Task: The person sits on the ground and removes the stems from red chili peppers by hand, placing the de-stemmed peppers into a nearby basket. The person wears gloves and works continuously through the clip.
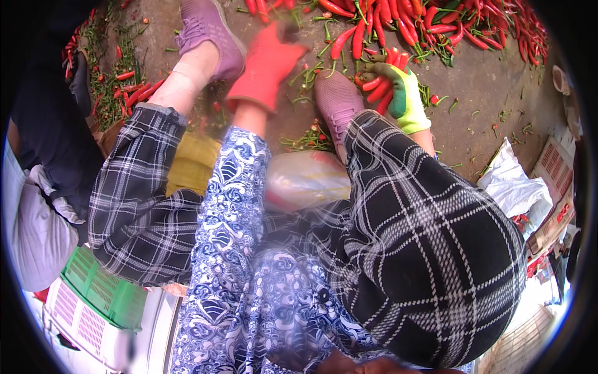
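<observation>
My left hand [268, 65], in a red rubber glove, is blurred over the floor between my shoes. Its dark fingertips sit just below some red chili peppers [261, 9], and whether it grips anything is unclear. My right hand [404, 93] wears a yellow and green glove and holds a bunch of red chili peppers [380, 91] outside my right knee. Beyond it spreads a large pile of red chili peppers [411, 21]. Green stems [306, 77] lie scattered between the hands. One pepper [342, 43] lies by the toe of my right purple shoe [337, 96].
A clear plastic bag [306, 177] and a yellow item [192, 161] lie between my legs. Stem litter [110, 75] covers the floor at left, beside another person's dark trouser leg [51, 126]. Green [105, 287] and white crates stand behind left; a white bag [514, 182] lies right.
</observation>
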The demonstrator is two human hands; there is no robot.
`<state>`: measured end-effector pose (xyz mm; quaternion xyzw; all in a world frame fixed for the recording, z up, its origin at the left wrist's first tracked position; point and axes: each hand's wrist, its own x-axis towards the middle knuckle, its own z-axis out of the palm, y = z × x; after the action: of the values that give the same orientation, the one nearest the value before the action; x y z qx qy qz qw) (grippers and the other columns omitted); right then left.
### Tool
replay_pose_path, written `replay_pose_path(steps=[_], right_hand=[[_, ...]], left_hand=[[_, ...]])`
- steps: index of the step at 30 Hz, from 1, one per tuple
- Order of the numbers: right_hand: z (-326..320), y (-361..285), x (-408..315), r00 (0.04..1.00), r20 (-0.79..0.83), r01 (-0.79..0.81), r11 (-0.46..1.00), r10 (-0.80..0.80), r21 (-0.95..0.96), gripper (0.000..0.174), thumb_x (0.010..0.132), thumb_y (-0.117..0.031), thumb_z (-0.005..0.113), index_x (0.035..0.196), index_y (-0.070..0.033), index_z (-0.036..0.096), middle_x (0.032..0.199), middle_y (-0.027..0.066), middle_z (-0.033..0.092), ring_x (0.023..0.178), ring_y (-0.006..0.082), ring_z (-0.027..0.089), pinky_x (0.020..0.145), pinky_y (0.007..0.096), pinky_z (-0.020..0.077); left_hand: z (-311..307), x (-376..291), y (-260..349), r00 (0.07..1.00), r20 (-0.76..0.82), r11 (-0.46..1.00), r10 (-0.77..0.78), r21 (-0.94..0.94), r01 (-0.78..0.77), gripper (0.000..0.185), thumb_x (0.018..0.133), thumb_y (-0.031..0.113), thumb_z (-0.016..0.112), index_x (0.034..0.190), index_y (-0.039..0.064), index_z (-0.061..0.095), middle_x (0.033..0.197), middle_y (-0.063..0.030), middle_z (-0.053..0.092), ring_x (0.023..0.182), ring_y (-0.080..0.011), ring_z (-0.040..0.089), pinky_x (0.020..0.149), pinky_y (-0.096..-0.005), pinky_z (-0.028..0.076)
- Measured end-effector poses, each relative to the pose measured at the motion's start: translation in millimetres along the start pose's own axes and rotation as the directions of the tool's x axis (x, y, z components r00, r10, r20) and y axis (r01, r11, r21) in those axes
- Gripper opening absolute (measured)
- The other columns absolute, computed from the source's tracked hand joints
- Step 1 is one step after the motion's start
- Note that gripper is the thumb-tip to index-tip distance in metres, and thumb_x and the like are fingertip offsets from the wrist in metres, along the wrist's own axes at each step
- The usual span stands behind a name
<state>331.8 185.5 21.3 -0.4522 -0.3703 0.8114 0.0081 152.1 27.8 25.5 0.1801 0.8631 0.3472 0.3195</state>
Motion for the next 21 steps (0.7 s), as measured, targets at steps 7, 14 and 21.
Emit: replay_pose_path(steps=[7, 14, 21], right_hand=[[-3.1, 1.3, 6.7, 0.999, 0.03, 0.039, 0.996, -0.041, 0.077, 0.032, 0.085, -0.013, 0.059, 0.111, 0.006, 0.055, 0.092, 0.0161, 0.066, 0.077, 0.0238, 0.065, 0.07, 0.0329, 0.0531], [5.0, -7.1, 7.8, 0.991, 0.087, 0.092, 0.987, -0.104, 0.133, 0.043, 0.086, -0.014, 0.059, 0.121, 0.007, 0.05, 0.104, 0.019, 0.065, 0.087, 0.027, 0.067, 0.075, 0.0349, 0.0549], [27.3, 5.6, 24.8, 0.987, 0.08, 0.134, 0.989, -0.139, 0.059, 0.034, 0.081, -0.012, 0.068, 0.111, 0.001, 0.059, 0.082, 0.0103, 0.066, 0.056, 0.0181, 0.061, 0.051, 0.0268, 0.0491]], left_hand=[[72.1, -0.1, 29.5, 0.995, 0.019, 0.828, -0.099, 0.557, 0.072, 0.04, 0.071, 0.03, 0.076, 0.097, 0.003, 0.064, 0.097, -0.0148, 0.068, 0.096, -0.032, 0.064, 0.083, -0.041, 0.051], [48.4, -14.4, 0.1, 0.994, 0.016, 0.983, -0.11, -0.146, 0.112, 0.035, 0.067, 0.016, 0.076, 0.097, 0.003, 0.065, 0.084, -0.0124, 0.068, 0.078, -0.0223, 0.066, 0.071, -0.0336, 0.051], [51.2, -31.0, 8.3, 0.998, 0.062, 0.989, 0.03, -0.144, -0.02, 0.031, 0.072, 0.015, 0.077, 0.099, 0.003, 0.067, 0.087, -0.0057, 0.068, 0.075, -0.0105, 0.061, 0.067, -0.0272, 0.051]])
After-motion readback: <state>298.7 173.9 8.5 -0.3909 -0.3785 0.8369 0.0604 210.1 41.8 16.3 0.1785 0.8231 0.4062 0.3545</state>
